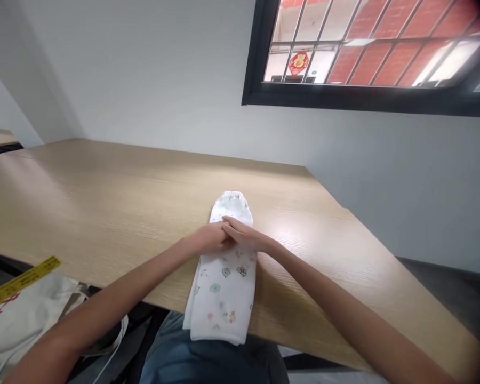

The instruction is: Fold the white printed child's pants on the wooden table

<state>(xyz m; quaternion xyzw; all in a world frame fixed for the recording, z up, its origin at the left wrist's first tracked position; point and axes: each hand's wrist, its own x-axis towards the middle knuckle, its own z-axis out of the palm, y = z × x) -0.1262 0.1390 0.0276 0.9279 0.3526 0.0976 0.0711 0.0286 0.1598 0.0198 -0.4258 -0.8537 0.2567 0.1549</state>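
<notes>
White printed cloth (224, 288) lies lengthwise away from the person on the bench (124, 197), its near end overhanging the edge. Both hands meet above its upper half, neither clearly nearer: left hand (214, 238) and right hand (247, 236) angle inward, fingers (232, 222) overlapping; whether they pinch fabric, I cannot tell.

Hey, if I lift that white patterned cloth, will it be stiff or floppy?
The white patterned cloth is probably floppy, given its overlapping layers and gathered far end. It's likely light for its size, since it looks like plain fabric. It seems unlikely to roll, lying rather flat on the table.
</notes>
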